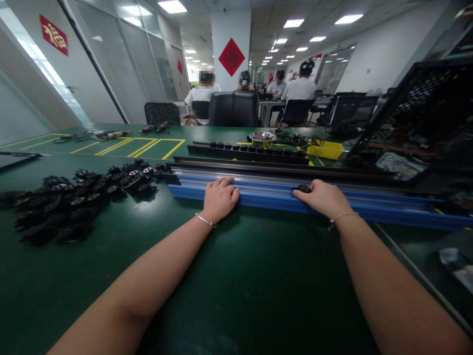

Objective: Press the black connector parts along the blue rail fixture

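Observation:
A long blue channel-shaped rail (266,198) lies across the green table in front of me. My left hand (220,198) grips its near wall toward the left end, fingers curved over into the channel and thumb to the right. Farther right, my right hand (325,197) pinches a small dark part (304,188) between thumb and fingers, at the rail's channel. The part's detail is too small to make out. Just behind the blue rail run black rails (281,170). To the left lies a heap of black parts with shiny metal bits (88,195).
Beyond the rails, another black strip (247,152) carries a row of small black parts. Behind it are a metal bowl (262,138), a yellow bin (325,149) and cables. A black perforated panel (410,108) rises on the right. Several people sit at farther desks.

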Tool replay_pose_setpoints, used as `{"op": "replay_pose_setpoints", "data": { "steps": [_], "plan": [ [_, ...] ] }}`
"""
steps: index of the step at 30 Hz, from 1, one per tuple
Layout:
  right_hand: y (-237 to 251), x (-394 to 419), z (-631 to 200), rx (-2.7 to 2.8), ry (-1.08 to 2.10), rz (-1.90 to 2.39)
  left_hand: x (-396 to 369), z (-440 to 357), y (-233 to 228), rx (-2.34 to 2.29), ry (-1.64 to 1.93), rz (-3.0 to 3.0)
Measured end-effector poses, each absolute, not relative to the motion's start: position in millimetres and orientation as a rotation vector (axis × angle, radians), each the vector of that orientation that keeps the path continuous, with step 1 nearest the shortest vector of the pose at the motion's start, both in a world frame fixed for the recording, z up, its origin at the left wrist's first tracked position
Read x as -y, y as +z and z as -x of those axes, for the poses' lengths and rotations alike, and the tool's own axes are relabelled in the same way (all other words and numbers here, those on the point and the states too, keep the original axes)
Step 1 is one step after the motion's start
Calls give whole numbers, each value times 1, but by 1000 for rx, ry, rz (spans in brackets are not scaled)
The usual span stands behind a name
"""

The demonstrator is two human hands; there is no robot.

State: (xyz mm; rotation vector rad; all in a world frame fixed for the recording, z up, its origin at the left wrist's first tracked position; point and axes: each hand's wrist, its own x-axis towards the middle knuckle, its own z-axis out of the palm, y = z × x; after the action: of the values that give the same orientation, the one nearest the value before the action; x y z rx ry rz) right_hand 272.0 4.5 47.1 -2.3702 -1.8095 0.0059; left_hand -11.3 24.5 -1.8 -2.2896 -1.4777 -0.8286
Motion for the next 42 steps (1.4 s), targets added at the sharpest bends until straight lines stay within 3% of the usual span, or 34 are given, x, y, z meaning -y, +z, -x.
{"op": "replay_pose_setpoints", "data": {
  "steps": [42],
  "plan": [
    [40,-1,-246,1806,-30,2263,-23,10,0,1524,-814,2316]
  ]
}}
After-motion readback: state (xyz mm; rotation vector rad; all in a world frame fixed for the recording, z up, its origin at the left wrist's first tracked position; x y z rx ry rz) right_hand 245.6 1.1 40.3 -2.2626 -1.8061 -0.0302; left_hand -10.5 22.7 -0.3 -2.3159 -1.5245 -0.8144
